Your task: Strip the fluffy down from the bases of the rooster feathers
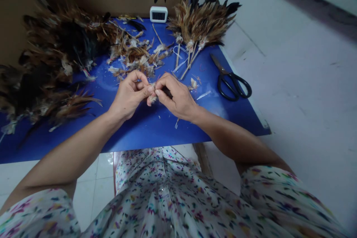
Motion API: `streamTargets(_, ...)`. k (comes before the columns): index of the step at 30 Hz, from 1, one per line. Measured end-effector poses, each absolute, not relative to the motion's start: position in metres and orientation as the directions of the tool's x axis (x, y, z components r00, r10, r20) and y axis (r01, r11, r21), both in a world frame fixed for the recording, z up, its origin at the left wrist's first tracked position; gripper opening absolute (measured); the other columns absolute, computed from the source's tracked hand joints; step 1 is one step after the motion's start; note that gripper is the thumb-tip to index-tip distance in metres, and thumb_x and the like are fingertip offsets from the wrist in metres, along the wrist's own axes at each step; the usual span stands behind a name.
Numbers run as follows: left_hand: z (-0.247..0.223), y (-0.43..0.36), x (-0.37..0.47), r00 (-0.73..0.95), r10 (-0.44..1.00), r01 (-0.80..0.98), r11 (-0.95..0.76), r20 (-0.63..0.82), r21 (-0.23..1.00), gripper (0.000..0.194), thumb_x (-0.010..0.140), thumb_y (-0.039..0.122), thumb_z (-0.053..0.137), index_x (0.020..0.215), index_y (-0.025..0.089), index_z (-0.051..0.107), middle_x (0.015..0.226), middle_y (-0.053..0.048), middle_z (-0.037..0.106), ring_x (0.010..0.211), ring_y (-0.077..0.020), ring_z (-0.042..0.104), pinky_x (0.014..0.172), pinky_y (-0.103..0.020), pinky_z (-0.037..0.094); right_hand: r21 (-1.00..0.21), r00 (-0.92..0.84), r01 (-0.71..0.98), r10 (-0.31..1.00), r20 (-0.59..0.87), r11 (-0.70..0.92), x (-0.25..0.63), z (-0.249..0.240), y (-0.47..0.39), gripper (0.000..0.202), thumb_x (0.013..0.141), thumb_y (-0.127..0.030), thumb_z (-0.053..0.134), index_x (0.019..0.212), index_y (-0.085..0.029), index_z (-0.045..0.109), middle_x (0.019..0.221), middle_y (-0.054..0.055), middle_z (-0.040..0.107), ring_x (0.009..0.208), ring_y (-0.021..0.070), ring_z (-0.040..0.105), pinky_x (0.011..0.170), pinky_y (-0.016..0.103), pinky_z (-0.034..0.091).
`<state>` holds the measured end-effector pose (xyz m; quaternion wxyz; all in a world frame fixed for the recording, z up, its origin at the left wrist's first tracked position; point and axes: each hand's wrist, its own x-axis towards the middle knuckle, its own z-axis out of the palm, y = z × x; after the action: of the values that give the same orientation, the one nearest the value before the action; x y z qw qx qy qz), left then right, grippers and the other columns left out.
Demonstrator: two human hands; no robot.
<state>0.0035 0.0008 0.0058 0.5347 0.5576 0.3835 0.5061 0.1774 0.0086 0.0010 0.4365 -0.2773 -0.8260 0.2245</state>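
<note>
Over the middle of the blue table top, my left hand (133,93) and my right hand (175,95) meet, thumbs and fingertips pinched together. Between them is a small feather tuft (153,98) with a pale, fluffy base; most of it is hidden by the fingers. My left hand holds it from the left side. The right fingertips pinch at the same spot, and a dark bit shows beneath that palm. Just beyond the hands lies a scatter of loose brown and white feathers (136,54).
A large heap of brown and black feathers (55,55) covers the left. Feather bundles on sticks (202,22) lie at the back right. Black-handled scissors (231,81) rest near the right edge. A small white digital clock (158,14) stands before a cardboard box (125,0).
</note>
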Motion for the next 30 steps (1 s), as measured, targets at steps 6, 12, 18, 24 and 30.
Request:
streamTargets(6, 0.006, 0.002, 0.003, 0.245, 0.953, -0.190, -0.134, 0.180, 0.972, 0.051, 0.060, 0.051, 0.088, 0.077, 0.020, 0.051, 0.055, 0.006, 0.059, 0.042, -0.0090, 0.057, 0.042, -0.021, 0.049, -0.785, -0.485, 0.085, 0.714, 0.505, 0.614, 0.179, 0.005, 0.007, 0.009, 0.095, -0.026, 0.053, 0.089, -0.019, 0.051, 0.079, -0.002, 0.054, 0.071, 0.0089, 0.051, 0.069, 0.025, 0.043)
streamTargets(12, 0.005, 0.004, 0.001, 0.303, 0.931, -0.255, -0.126, 0.203, 0.959, 0.047, 0.063, 0.044, 0.089, 0.084, 0.019, 0.055, 0.056, 0.005, 0.062, 0.041, -0.0087, 0.057, 0.041, -0.018, 0.047, -0.886, -0.532, -0.043, 0.740, 0.412, 0.462, 0.179, 0.006, 0.008, 0.012, 0.093, -0.026, 0.057, 0.089, -0.016, 0.051, 0.073, -0.004, 0.053, 0.062, 0.0044, 0.047, 0.061, 0.021, 0.039)
streamTargets(18, 0.004, 0.006, -0.002, 0.348, 0.912, -0.228, -0.144, 0.219, 0.963, 0.046, 0.062, 0.042, 0.089, 0.089, 0.021, 0.060, 0.057, 0.004, 0.064, 0.041, -0.0093, 0.057, 0.041, -0.019, 0.047, -0.927, -0.570, -0.066, 0.749, 0.339, 0.369, 0.181, 0.009, 0.008, 0.012, 0.091, -0.023, 0.058, 0.085, -0.015, 0.052, 0.069, -0.005, 0.053, 0.057, 0.0027, 0.043, 0.053, 0.018, 0.034)
streamTargets(24, 0.003, 0.007, -0.005, 0.398, 0.883, -0.216, -0.174, 0.249, 0.961, 0.033, 0.066, 0.037, 0.088, 0.086, 0.019, 0.069, 0.060, 0.000, 0.066, 0.044, -0.0094, 0.059, 0.041, -0.018, 0.046, -0.948, -0.598, -0.034, 0.754, 0.273, 0.316, 0.181, 0.010, 0.008, 0.014, 0.091, -0.021, 0.059, 0.081, -0.016, 0.050, 0.065, -0.006, 0.052, 0.055, 0.0021, 0.042, 0.049, 0.017, 0.032)
streamTargets(30, 0.000, 0.008, -0.010, 0.448, 0.876, -0.152, -0.119, 0.176, 0.981, 0.031, 0.067, 0.038, 0.087, 0.081, 0.017, 0.071, 0.058, -0.001, 0.065, 0.042, -0.0092, 0.056, 0.040, -0.019, 0.044, -0.957, -0.631, 0.008, 0.744, 0.220, 0.289, 0.182, 0.012, 0.007, 0.014, 0.089, -0.020, 0.060, 0.080, -0.015, 0.051, 0.067, -0.005, 0.053, 0.055, 0.0025, 0.045, 0.048, 0.016, 0.035)
